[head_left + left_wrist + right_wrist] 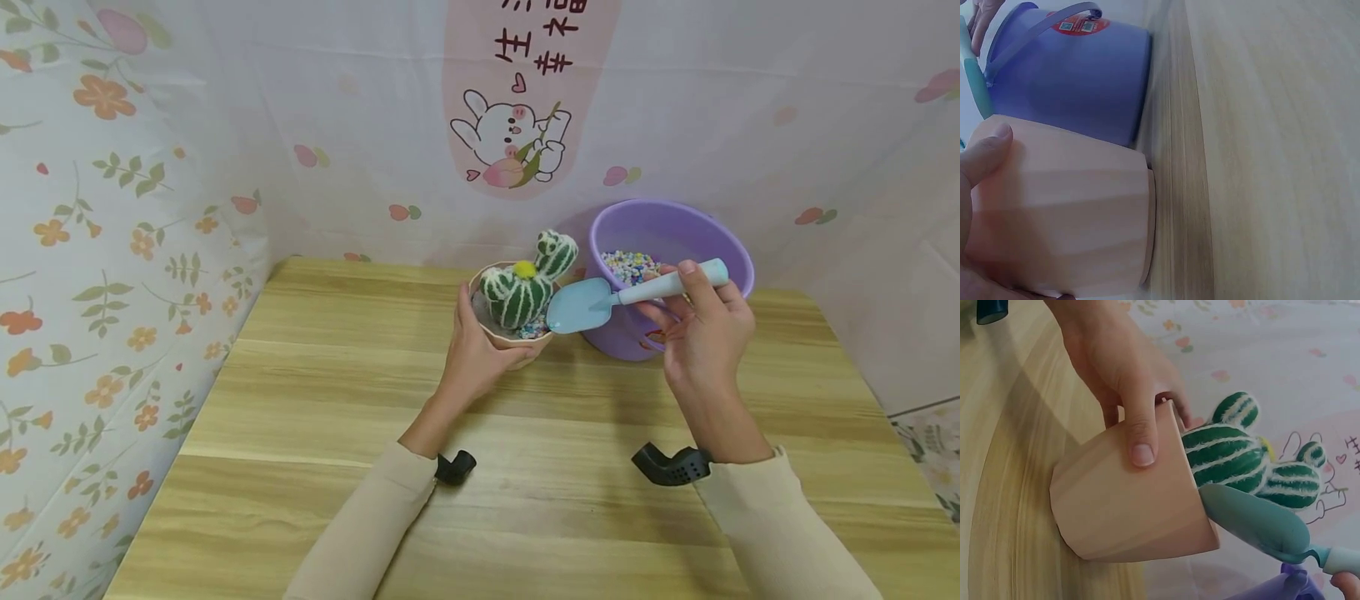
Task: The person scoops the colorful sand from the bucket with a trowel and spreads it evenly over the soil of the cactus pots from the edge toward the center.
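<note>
The left hand (474,346) holds the peach-coloured pot (1066,212) by its side, thumb pressed on the outer wall near the rim and fingers spread round the far side, spanning only part of its width. The right hand (707,333) has its fingers and thumb closed about the pale handle of a light blue trowel (585,307), which it holds nearly level, the blade pointing towards the pot. The blade's tip is at the pot's rim, on the side facing the right hand; whether it touches the rim is hard to tell. The pot stands upright on the wooden table (337,400), near its far edge. In it sits a green cactus (517,302) with white fuzzy ribs and a yellow tuft on top, and small colourful beads (533,330) lie beside the cactus on the side nearest the trowel. Just to the right of the pot stands a purple bucket (622,337), with more multicoloured beads inside, its carrying handle down at the front and a red label (1082,26) on its wall. Behind them hangs a white cloth (337,100) printed with fruit, a rabbit and red characters.
</note>
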`<state>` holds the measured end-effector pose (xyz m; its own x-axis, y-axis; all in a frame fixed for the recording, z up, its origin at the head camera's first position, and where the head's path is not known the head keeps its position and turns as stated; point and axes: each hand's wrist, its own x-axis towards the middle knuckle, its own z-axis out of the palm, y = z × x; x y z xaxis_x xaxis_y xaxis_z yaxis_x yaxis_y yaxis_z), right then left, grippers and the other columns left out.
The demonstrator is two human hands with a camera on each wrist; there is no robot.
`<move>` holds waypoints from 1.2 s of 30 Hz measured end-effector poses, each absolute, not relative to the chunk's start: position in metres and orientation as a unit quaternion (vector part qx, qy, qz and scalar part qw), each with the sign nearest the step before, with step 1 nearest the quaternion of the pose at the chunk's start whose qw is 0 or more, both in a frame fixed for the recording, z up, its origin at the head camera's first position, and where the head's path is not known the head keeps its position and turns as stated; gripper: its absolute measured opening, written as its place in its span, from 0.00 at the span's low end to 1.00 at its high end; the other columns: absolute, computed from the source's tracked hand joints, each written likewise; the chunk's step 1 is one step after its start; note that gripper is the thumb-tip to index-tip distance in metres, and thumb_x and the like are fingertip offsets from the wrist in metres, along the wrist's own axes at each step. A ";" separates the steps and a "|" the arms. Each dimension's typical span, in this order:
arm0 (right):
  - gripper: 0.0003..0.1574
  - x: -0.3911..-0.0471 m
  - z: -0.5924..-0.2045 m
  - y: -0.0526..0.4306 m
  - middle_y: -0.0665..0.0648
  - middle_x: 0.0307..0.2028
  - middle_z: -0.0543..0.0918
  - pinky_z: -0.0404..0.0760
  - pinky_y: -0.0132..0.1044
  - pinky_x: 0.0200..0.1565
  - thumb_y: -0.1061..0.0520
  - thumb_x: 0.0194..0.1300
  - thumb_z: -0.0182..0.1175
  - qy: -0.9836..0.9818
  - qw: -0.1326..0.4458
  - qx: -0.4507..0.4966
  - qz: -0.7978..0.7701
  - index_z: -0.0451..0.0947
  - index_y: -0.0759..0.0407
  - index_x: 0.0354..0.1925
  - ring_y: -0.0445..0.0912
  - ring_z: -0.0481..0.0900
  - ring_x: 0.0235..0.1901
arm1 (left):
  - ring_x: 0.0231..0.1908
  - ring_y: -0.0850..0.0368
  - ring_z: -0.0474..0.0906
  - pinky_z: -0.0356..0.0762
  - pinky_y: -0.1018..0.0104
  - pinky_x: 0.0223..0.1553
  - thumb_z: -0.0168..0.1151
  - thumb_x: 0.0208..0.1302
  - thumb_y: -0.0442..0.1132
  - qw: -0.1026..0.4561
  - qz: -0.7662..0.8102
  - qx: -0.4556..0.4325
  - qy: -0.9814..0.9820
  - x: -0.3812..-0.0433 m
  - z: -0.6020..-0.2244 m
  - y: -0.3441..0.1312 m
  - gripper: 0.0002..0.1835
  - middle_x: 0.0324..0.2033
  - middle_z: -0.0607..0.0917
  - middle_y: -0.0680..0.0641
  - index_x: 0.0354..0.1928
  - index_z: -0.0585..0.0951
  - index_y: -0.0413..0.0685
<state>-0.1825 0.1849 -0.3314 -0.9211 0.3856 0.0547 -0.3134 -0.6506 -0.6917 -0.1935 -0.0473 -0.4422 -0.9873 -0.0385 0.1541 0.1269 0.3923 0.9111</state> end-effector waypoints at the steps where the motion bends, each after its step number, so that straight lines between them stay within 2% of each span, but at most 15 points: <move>1: 0.14 -0.182 -0.331 0.185 0.69 0.29 0.84 0.82 0.49 0.26 0.68 0.55 0.70 -0.372 0.193 -0.048 0.907 0.74 0.74 0.34 0.59 0.87 0.28 | 0.72 0.46 0.52 0.61 0.46 0.66 0.81 0.41 0.53 0.078 -0.552 -0.027 -0.830 -0.193 -0.443 -0.047 0.73 0.76 0.47 0.44 0.77 0.34 0.56; 12: 0.17 -0.183 -0.326 0.181 0.67 0.29 0.84 0.83 0.49 0.27 0.68 0.53 0.72 -0.397 0.201 -0.042 0.895 0.73 0.73 0.34 0.58 0.87 0.30 | 0.70 0.45 0.58 0.64 0.46 0.65 0.82 0.37 0.55 0.136 -0.538 -0.004 -0.832 -0.189 -0.447 -0.034 0.73 0.73 0.54 0.43 0.77 0.38 0.57; 24: 0.20 -0.183 -0.323 0.176 0.67 0.32 0.83 0.84 0.48 0.28 0.66 0.50 0.74 -0.439 0.223 -0.027 0.870 0.74 0.73 0.37 0.56 0.86 0.30 | 0.68 0.43 0.60 0.67 0.47 0.63 0.82 0.37 0.55 0.168 -0.513 0.013 -0.842 -0.185 -0.447 -0.026 0.72 0.72 0.55 0.41 0.76 0.41 0.52; 29: 0.20 -0.183 -0.321 0.173 0.66 0.32 0.83 0.84 0.48 0.28 0.67 0.50 0.74 -0.449 0.233 -0.017 0.863 0.76 0.74 0.38 0.55 0.85 0.30 | 0.68 0.43 0.60 0.67 0.48 0.63 0.83 0.36 0.54 0.187 -0.507 0.014 -0.841 -0.184 -0.446 -0.023 0.72 0.72 0.56 0.40 0.76 0.42 0.50; 36: 0.19 -0.184 -0.319 0.167 0.65 0.31 0.82 0.84 0.45 0.27 0.68 0.51 0.73 -0.473 0.248 0.015 0.845 0.77 0.77 0.39 0.55 0.85 0.31 | 0.69 0.43 0.60 0.67 0.48 0.63 0.82 0.36 0.57 0.197 -0.500 0.021 -0.843 -0.183 -0.445 -0.021 0.73 0.72 0.54 0.38 0.76 0.41 0.48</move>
